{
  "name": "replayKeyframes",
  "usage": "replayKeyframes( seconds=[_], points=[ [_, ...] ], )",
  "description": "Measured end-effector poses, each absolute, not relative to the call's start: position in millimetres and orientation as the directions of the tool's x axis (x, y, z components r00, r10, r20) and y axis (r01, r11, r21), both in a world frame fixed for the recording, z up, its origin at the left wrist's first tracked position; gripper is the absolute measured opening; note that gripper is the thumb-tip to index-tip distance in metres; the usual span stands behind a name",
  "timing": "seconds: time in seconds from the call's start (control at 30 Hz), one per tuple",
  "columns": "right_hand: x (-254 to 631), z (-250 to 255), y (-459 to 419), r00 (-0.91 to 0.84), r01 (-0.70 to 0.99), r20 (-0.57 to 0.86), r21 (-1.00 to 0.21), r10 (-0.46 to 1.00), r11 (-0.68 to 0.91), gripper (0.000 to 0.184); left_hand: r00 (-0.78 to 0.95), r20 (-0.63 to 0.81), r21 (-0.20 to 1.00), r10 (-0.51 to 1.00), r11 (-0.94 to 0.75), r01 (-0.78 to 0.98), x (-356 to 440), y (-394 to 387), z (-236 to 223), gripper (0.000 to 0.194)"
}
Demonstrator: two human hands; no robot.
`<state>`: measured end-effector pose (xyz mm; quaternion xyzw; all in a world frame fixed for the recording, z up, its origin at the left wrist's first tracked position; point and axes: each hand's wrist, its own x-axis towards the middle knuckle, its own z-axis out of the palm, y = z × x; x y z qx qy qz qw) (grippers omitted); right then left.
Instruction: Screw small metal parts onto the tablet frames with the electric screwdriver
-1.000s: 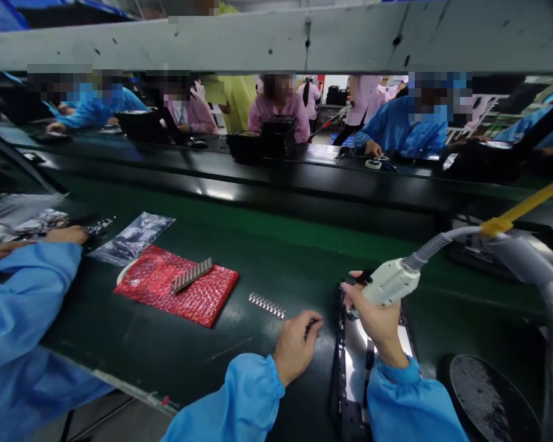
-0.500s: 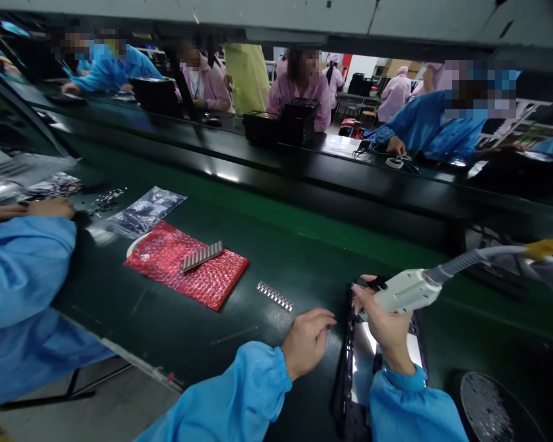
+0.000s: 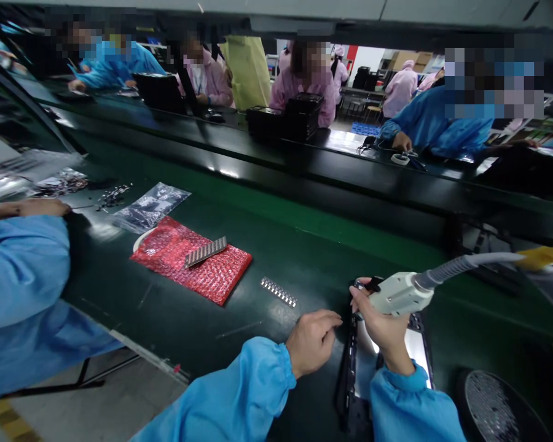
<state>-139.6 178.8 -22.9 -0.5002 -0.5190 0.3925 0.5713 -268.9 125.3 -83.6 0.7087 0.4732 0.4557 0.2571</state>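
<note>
My right hand (image 3: 382,325) is wrapped around a pale electric screwdriver (image 3: 403,293) with a grey cable. Its tip end is at the far left corner of a black device housing (image 3: 351,368) with shiny panels, and is partly hidden by my fingers. My left hand (image 3: 312,344) rests just left of the housing, its fingers curled together; whether something small is in them is hidden. Beyond it lies a strip of small metal pieces (image 3: 279,291) on the dark green bench. Right of the housing stands a round black dish (image 3: 491,411) holding many tiny shiny parts.
A red bubble-wrap bag (image 3: 198,270) with another strip (image 3: 206,252) on it lies to the left, beside a clear plastic bag (image 3: 154,205). A co-worker's blue sleeve (image 3: 23,264) reaches in at far left. Across the raised dark line (image 3: 212,144) several people sit.
The view has shifted slightly, moving the bench items a little rightward. My right hand and the screwdriver stay at the housing's far corner. The left hand still rests beside it.
</note>
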Motion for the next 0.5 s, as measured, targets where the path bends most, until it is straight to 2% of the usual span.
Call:
replayKeyframes(
  seconds=[0.1, 0.2, 0.27, 0.33, 0.43, 0.5],
  points=[
    [-142, -24, 180, 0.159, 0.067, 0.2, -0.979, 0.967, 0.191, 0.028, 0.19, 0.424, 0.753, 0.885, -0.462, 0.469, -265, 118, -82, 0.029],
    [-142, -19, 182, 0.165, 0.072, 0.231, -0.972, 0.959, 0.222, 0.029, 0.407, 0.482, 0.641, 0.776, -0.629, 0.44, -252, 97, -87, 0.022],
    [-135, -9, 178, 0.204, 0.091, 0.286, -0.958, 0.936, 0.273, 0.029, 0.533, 0.517, 0.555, 0.67, -0.737, 0.387, -243, 81, -94, 0.027],
    [-116, 5, 167, 0.257, 0.114, 0.307, -0.951, 0.916, 0.287, 0.029, 0.599, 0.503, 0.511, 0.623, -0.773, 0.376, -241, 72, -99, 0.039],
    [-65, 21, 137, 0.266, 0.095, 0.188, -0.981, 0.946, 0.168, 0.038, 0.679, 0.366, 0.59, 0.637, -0.723, 0.36, -255, 77, -94, 0.068],
    [-26, 21, 111, 0.187, 0.077, 0.069, -0.996, 0.98, 0.055, 0.045, 0.734, 0.263, 0.679, 0.626, -0.661, 0.321, -270, 91, -84, 0.069]
  ],
)
